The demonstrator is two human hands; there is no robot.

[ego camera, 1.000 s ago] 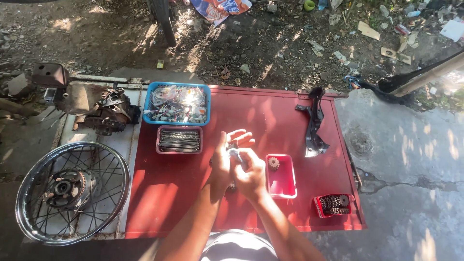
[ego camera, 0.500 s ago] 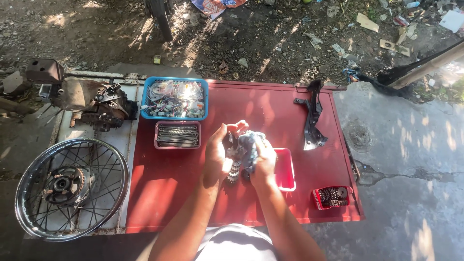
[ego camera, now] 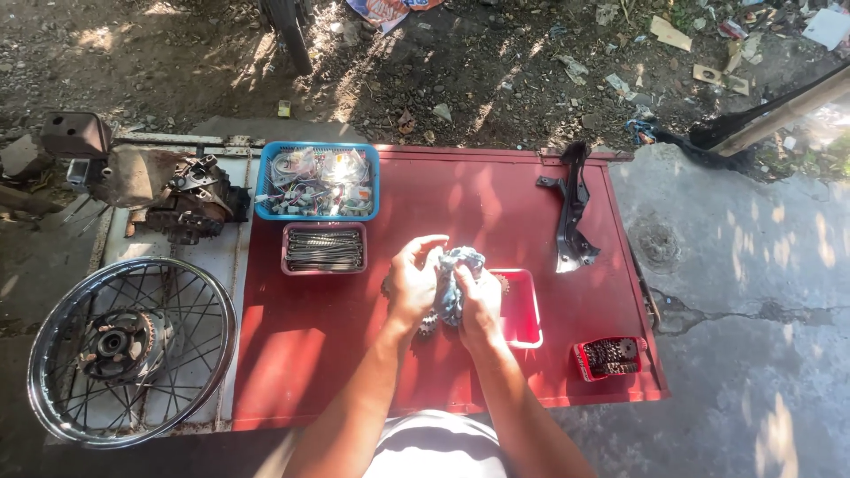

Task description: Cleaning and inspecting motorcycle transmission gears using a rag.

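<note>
My left hand [ego camera: 412, 285] and my right hand [ego camera: 479, 305] meet over the middle of a red metal panel [ego camera: 478, 204] lying flat on the ground. Both hands grip a bluish-grey rag [ego camera: 454, 274] bunched between them. A small toothed metal part [ego camera: 428, 324] pokes out below the rag by my left palm; most of it is hidden. Just right of my right hand sits a red rectangular tray [ego camera: 525, 305], partly covered by that hand.
A blue basket [ego camera: 320, 181] of small parts and a tray of spokes [ego camera: 324, 249] lie at the panel's back left. A black bracket [ego camera: 571, 212] lies at the right, a small red tin [ego camera: 609, 358] of gears at the front right. A spoked wheel [ego camera: 133, 350] and an engine [ego camera: 173, 199] lie left.
The rag came into my hands and now wraps the small part I held. The two hands have closed together and dropped slightly toward me.
</note>
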